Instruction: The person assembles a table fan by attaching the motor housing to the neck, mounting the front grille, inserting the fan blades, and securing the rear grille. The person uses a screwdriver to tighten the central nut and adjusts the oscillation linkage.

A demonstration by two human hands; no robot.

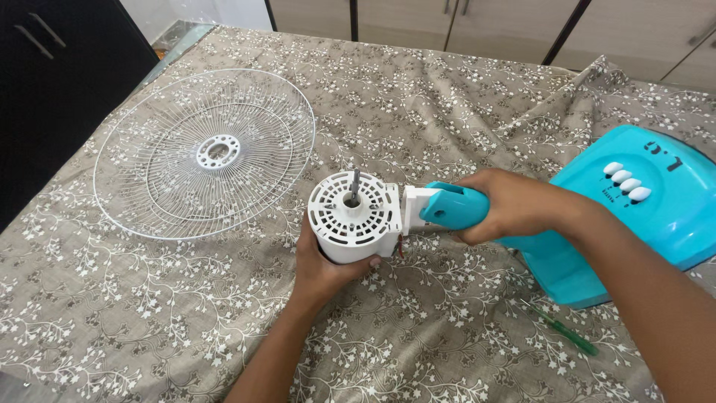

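Observation:
A white fan motor housing with a metal shaft sticking up lies on the cloth-covered table. My left hand cups it from below. The housing joins a turquoise neck, which my right hand grips. That neck leads to the turquoise fan base with several white buttons at the right. A white wire fan guard lies flat to the left of the motor, apart from both hands.
A green-handled screwdriver lies on the cloth near the base's front edge. The floral grey-brown tablecloth is bunched at the back right. Dark cabinet stands at left, beige cabinet doors behind the table.

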